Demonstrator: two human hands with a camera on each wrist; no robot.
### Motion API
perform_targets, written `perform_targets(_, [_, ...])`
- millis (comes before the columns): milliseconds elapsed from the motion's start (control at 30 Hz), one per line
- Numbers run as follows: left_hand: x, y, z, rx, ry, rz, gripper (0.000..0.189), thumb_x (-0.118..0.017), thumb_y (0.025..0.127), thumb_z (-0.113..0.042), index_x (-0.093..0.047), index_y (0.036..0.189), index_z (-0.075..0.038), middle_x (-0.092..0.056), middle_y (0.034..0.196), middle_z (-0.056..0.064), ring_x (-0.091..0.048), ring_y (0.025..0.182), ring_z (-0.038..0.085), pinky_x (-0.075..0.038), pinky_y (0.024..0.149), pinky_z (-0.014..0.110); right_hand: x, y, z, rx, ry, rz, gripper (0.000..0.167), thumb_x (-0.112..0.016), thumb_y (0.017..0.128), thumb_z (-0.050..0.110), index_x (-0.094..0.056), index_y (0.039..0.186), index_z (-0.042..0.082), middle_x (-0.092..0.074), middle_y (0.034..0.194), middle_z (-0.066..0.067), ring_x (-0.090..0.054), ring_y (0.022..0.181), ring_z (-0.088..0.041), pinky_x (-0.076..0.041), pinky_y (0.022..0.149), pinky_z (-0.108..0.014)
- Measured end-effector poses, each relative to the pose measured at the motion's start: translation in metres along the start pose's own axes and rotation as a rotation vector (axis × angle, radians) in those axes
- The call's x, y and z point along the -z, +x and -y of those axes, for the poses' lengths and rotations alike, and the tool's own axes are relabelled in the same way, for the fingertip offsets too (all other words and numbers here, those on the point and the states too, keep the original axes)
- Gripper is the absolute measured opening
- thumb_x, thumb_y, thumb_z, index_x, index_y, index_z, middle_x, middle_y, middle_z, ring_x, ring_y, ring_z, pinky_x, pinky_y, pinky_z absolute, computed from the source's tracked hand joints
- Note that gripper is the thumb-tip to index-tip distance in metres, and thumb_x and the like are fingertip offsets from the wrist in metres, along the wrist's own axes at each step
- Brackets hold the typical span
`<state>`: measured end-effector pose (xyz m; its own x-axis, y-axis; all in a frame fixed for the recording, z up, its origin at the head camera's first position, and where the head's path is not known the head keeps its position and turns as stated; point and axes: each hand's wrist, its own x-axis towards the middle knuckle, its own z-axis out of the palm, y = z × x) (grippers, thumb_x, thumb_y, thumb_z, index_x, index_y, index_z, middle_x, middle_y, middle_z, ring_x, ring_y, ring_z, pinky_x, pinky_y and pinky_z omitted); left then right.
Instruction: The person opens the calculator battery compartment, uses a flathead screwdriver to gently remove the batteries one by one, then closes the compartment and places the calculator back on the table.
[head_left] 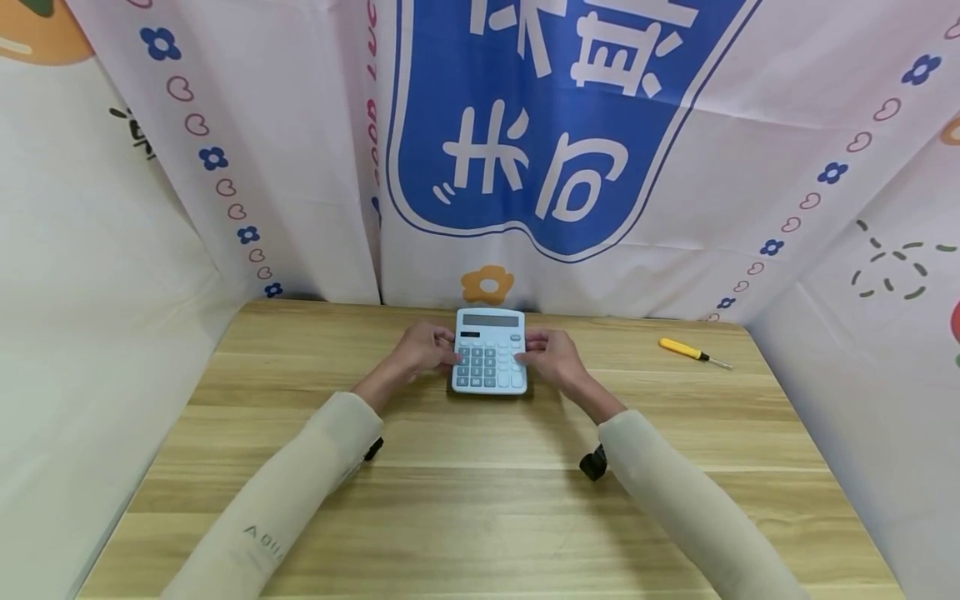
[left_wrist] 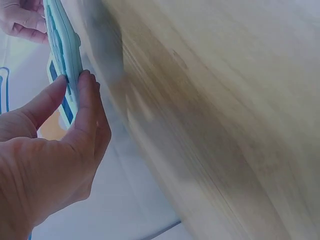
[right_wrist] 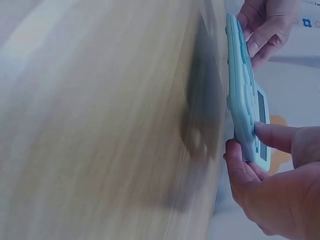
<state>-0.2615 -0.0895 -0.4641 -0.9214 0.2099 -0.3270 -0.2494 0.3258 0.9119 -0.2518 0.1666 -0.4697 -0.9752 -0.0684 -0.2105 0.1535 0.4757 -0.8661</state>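
Observation:
A light blue calculator [head_left: 489, 352] with grey number keys and a dark display strip is held between both hands near the back edge of the table. My left hand [head_left: 426, 348] pinches its left side, thumb on the key face and fingers behind. On the opposite side my right hand [head_left: 553, 357] grips in the same way. Both wrist views show the calculator [left_wrist: 64, 50] edge-on and raised off the wood, with its shadow below. In the right wrist view the thumb of the right hand [right_wrist: 280, 185] presses by the keys, fingertips under the back.
A yellow-handled screwdriver [head_left: 693, 353] lies at the table's back right. The wooden table [head_left: 480, 500] ends at a hanging white cloth [head_left: 315, 233] with a blue printed panel. Similar cloths stand at both sides.

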Motion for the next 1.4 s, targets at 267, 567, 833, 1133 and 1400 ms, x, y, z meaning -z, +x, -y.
perform_targets(267, [-0.005, -0.011, -0.002, -0.014, 0.063, 0.020, 0.038, -0.078, 0.089, 0.011, -0.066, 0.125, 0.012, -0.073, 0.105, 0.023, -0.074, 0.079, 0.022, -0.064, 0.088, 0.042, -0.001, -0.012, -0.004, 0.007, -0.019, -0.004, 0.046, -0.080, 0.092, 0.003, -0.065, 0.135, -0.006, -0.073, 0.122, -0.019, -0.070, 0.114, -0.029, -0.059, 0.097, -0.035])
perform_targets(567, [-0.009, -0.020, -0.001, -0.060, 0.197, 0.053, 0.029, -0.082, 0.086, 0.009, -0.069, 0.112, 0.011, -0.076, 0.099, 0.019, -0.073, 0.081, 0.021, -0.065, 0.077, 0.033, -0.002, -0.024, -0.011, 0.010, -0.090, 0.008, 0.048, -0.081, 0.092, 0.005, -0.066, 0.135, -0.007, -0.075, 0.118, -0.017, -0.072, 0.109, -0.027, -0.061, 0.095, -0.034])
perform_targets(833, [-0.012, -0.026, -0.001, 0.001, 0.238, 0.084, 0.027, -0.081, 0.088, 0.007, -0.067, 0.112, 0.008, -0.073, 0.095, 0.015, -0.069, 0.080, 0.018, -0.064, 0.079, 0.034, -0.003, -0.031, -0.015, 0.036, -0.135, 0.013, 0.047, -0.083, 0.090, 0.005, -0.068, 0.132, -0.007, -0.077, 0.113, -0.016, -0.075, 0.104, -0.026, -0.062, 0.090, -0.033])
perform_targets(1133, [-0.015, -0.027, 0.001, -0.007, 0.265, 0.100, 0.028, -0.082, 0.087, 0.007, -0.066, 0.110, 0.009, -0.071, 0.094, 0.015, -0.070, 0.082, 0.022, -0.065, 0.078, 0.033, -0.004, -0.036, -0.018, 0.057, -0.161, 0.008, 0.042, -0.083, 0.090, 0.005, -0.070, 0.128, -0.007, -0.077, 0.111, -0.017, -0.076, 0.102, -0.026, -0.063, 0.089, -0.034])
perform_targets(1400, [-0.018, -0.024, 0.004, -0.012, 0.293, 0.085, 0.029, -0.083, 0.086, 0.008, -0.066, 0.109, 0.010, -0.070, 0.095, 0.016, -0.067, 0.080, 0.018, -0.063, 0.071, 0.026, -0.004, -0.037, -0.017, 0.050, -0.177, 0.009, 0.041, -0.083, 0.090, 0.004, -0.070, 0.126, -0.008, -0.077, 0.110, -0.017, -0.076, 0.101, -0.026, -0.063, 0.087, -0.034])
